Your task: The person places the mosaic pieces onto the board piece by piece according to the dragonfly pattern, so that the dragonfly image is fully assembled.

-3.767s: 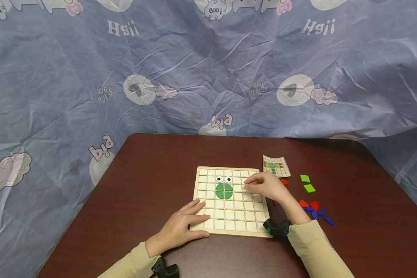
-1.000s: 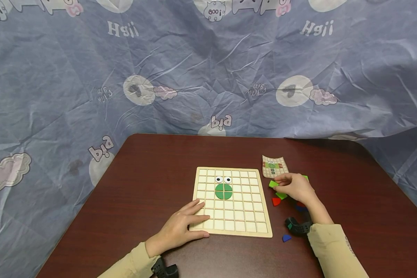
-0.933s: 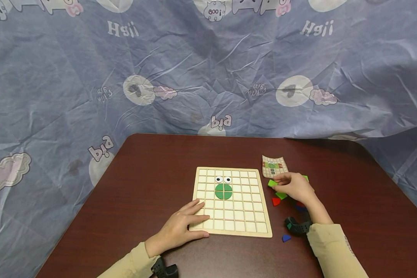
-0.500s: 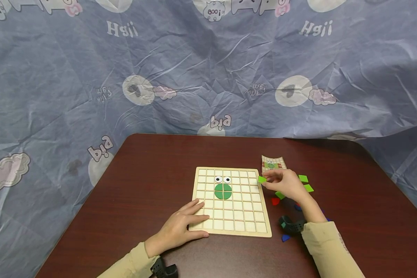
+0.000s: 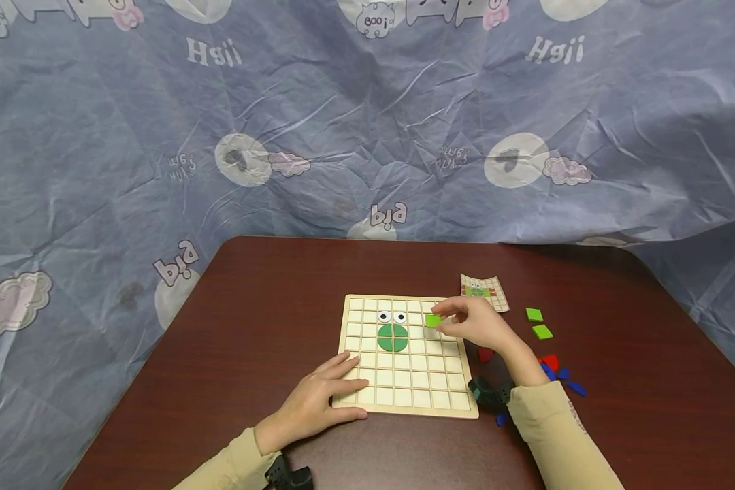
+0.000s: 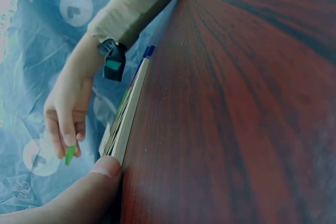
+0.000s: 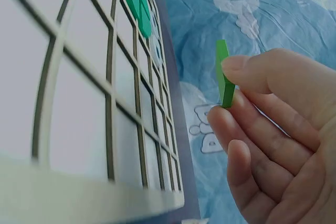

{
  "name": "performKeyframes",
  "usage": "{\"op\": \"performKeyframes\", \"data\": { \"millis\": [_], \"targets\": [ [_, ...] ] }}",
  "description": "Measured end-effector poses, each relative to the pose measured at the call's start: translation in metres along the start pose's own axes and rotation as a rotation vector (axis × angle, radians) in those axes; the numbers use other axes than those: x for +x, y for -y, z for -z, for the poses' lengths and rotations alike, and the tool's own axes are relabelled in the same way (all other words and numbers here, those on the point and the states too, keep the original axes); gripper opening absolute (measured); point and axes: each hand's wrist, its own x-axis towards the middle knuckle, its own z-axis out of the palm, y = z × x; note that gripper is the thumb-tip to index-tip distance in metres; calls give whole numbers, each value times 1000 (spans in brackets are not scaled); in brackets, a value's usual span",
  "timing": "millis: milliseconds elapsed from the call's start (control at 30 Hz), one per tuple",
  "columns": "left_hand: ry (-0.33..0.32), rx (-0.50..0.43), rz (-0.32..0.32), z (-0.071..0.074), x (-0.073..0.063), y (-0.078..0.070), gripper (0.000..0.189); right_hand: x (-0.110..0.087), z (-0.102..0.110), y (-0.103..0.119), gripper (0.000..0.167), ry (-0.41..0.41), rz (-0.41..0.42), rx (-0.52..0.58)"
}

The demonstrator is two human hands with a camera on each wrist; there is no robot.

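My right hand [image 5: 478, 323] pinches a light green square tile [image 5: 432, 320] between thumb and fingers. It hovers over the upper right of a pale wooden grid board [image 5: 404, 378]. In the right wrist view the tile [image 7: 224, 74] is held edge-on, apart from the board. My left hand [image 5: 315, 398] rests with fingers spread on the board's lower left edge; the left wrist view shows its thumb [image 6: 105, 167] against that edge. Dark green rounded pieces [image 5: 393, 338] form a circle on the board, below two round eye pieces [image 5: 392, 316].
A pattern card [image 5: 496, 294] lies beyond the board's right corner. Two light green tiles [image 5: 542, 331], red pieces [image 5: 550, 362] and several blue pieces [image 5: 576, 388] lie on the dark table [image 5: 269, 286] to the right. The right forearm partly hides this pile.
My right hand has picked up a light green tile beside the board and carried it left, over the grid. My left hand has stayed on the board's edge.
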Motion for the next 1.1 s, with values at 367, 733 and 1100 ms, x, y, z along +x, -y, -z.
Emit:
{"op": "performKeyframes", "data": {
  "millis": [367, 733, 1100],
  "targets": [
    [2, 7, -2, 0, 1, 0, 48, 12, -17, 5, 32, 47, 5, 22],
    [13, -17, 23, 0, 1, -1, 48, 16, -28, 0, 31, 52, -24, -55],
    [11, -23, 24, 1, 0, 0, 48, 18, -32, -6, 27, 38, -26, -85]
  ]
}}
